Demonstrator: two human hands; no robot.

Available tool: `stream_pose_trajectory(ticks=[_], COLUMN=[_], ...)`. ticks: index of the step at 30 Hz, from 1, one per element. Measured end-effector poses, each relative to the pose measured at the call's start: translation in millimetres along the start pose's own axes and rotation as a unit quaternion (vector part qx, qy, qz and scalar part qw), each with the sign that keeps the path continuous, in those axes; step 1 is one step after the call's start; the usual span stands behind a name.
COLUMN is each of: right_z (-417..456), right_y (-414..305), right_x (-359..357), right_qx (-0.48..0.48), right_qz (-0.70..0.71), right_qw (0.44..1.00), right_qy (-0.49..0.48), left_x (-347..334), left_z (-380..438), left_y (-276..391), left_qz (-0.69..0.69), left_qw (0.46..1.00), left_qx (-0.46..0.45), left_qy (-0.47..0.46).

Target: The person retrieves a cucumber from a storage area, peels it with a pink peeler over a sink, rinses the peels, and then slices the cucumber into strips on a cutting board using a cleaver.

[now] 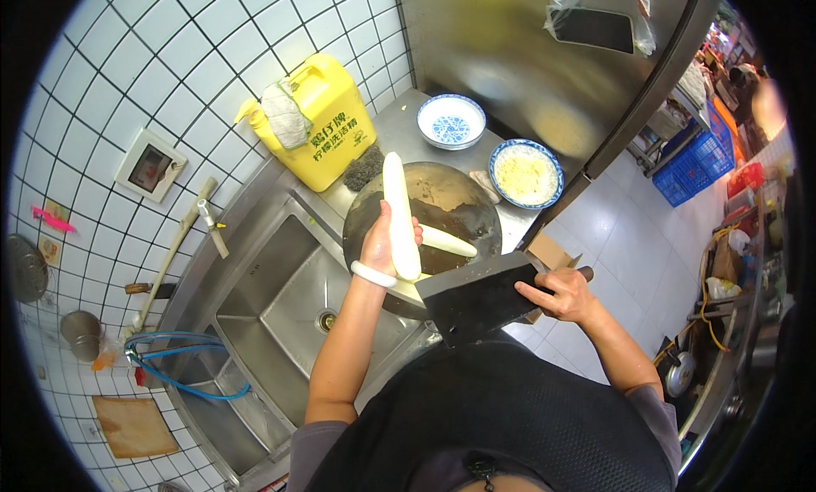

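Note:
My left hand [380, 240], with a white bangle at the wrist, grips a long, pale peeled vegetable [400, 218], held up over a round dark chopping board [446, 186]. Another pale peeled vegetable [449, 241] lies on the board behind that hand, and part of a further pale piece [408, 290] shows below it. In my right hand [564, 294] is a cleaver with a broad dark blade [478, 294], over the board's near right edge. The blade hides part of the board.
Beyond the board stand a blue-and-white bowl [451, 122], a dish of pale yellow shreds [526, 173], a yellow detergent jug [325, 122] and a dark scourer [364, 168]. A steel sink [287, 301] is at the left, a steel panel [497, 52] behind.

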State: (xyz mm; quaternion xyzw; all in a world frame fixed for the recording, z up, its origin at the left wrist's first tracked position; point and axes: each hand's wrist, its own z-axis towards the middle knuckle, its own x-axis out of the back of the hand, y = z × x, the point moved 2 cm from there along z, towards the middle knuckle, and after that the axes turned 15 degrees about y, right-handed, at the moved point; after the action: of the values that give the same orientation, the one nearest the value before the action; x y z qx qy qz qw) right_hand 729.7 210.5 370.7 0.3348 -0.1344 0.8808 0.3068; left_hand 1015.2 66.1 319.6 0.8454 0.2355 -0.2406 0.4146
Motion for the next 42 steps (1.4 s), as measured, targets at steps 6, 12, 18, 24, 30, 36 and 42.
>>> stream_pose_trajectory(ticks=[6, 12, 18, 24, 30, 36, 42], right_z=[2.0, 6.0, 7.1, 0.2, 11.8, 30.0, 21.1], right_y=[6.5, 4.4, 4.0, 2.0, -7.5, 14.6, 30.2], right_x=[3.2, 5.5, 4.7, 6.4, -6.0, -10.2, 10.1], right_qx=[0.015, 0.007, -0.031, -0.141, -0.496, -0.585, -0.567], right_qz=[-0.015, -0.009, -0.005, 0.086, 0.232, 0.356, 0.346], right_qw=[0.999, 0.998, 0.992, 0.981, 0.832, 0.718, 0.748], right_qy=[-0.032, -0.059, -0.123, -0.097, 0.089, 0.127, 0.003], left_x=[-17.9, -24.7, -22.8, -19.3, -11.9, -18.4, -5.7], left_z=[-18.7, -22.3, -18.1, -18.4, -27.1, -52.9, -69.2], left_y=[3.7, 4.7, -0.9, -3.1, -17.5, -35.3, -29.4], left_qz=[0.022, 0.02, 0.065, -0.016, -0.012, 0.096, 0.199], left_qw=[0.999, 0.999, 0.997, 0.999, 0.998, 0.988, 0.968], left_qx=[-0.028, -0.022, -0.035, -0.028, -0.01, 0.002, 0.005], left_qy=[0.006, -0.02, -0.018, 0.002, -0.06, -0.119, -0.154])
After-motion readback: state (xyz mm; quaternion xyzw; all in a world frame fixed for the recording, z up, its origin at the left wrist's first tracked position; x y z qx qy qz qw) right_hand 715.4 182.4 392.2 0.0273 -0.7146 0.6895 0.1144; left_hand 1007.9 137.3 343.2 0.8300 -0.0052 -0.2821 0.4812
